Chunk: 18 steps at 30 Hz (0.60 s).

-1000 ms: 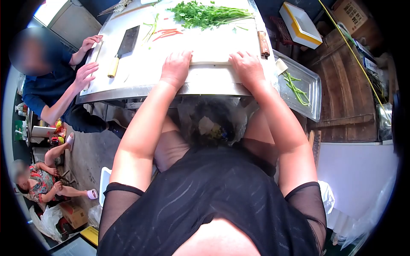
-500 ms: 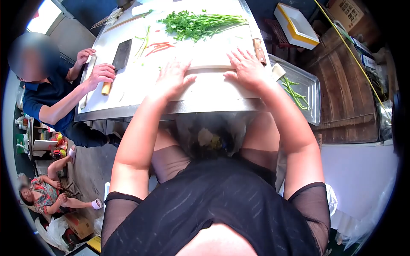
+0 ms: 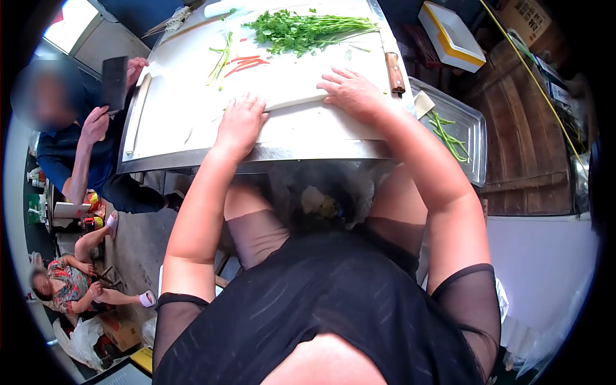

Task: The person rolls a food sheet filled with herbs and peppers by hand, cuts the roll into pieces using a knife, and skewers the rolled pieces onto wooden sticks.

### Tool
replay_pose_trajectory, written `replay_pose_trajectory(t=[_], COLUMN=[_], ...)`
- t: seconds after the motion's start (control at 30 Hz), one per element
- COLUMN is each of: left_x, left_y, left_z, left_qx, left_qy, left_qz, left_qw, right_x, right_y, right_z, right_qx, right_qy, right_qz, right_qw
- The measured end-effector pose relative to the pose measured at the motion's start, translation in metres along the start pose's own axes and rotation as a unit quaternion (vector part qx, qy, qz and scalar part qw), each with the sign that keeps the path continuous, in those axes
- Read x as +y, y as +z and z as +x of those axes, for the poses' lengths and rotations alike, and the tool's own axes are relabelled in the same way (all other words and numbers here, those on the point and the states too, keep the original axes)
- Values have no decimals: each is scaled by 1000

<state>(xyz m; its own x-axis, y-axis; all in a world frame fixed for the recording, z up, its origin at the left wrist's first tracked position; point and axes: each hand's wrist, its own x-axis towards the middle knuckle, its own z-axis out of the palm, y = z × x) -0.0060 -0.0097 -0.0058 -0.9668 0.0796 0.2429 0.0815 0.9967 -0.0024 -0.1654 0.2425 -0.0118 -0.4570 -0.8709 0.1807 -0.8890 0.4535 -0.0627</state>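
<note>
My left hand [image 3: 242,123] lies with fingers spread at the left end of a long white roll [image 3: 295,101] on the white table [image 3: 186,96]. Across the right end of the roll rests my right hand [image 3: 350,92], its fingers apart and flat. Beyond my hands are red strips [image 3: 246,64], thin green stalks [image 3: 221,58] and a bunch of leafy greens [image 3: 289,31]. A knife with a wooden handle [image 3: 394,72] lies at the table's right edge.
A co-worker [image 3: 83,128] at the left holds a cleaver [image 3: 115,83] upright beside the table. Another person [image 3: 67,285] sits farther back. A metal tray [image 3: 476,138] with green beans [image 3: 449,136] stands at the right, near a yellow-and-white box [image 3: 452,35].
The co-worker has picked the cleaver up off the table. My hands have shifted leftward, and the white roll now lies at a slant.
</note>
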Motion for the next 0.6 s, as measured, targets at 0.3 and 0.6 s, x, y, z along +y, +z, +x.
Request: replay_pose_trajectory(t=[0.3,0.6], left_x=[31,54], left_y=[15,21], left_z=[5,9], left_qx=[33,37], left_qy=[-58,-26], left_qz=[-23,-83], left_qw=[997,996], right_x=[5,41], right_y=[-2,-19], right_z=[-10,-25], right_qx=[8,167], right_qy=[21,264], right_qz=[40,-83], right_qw=[999,946])
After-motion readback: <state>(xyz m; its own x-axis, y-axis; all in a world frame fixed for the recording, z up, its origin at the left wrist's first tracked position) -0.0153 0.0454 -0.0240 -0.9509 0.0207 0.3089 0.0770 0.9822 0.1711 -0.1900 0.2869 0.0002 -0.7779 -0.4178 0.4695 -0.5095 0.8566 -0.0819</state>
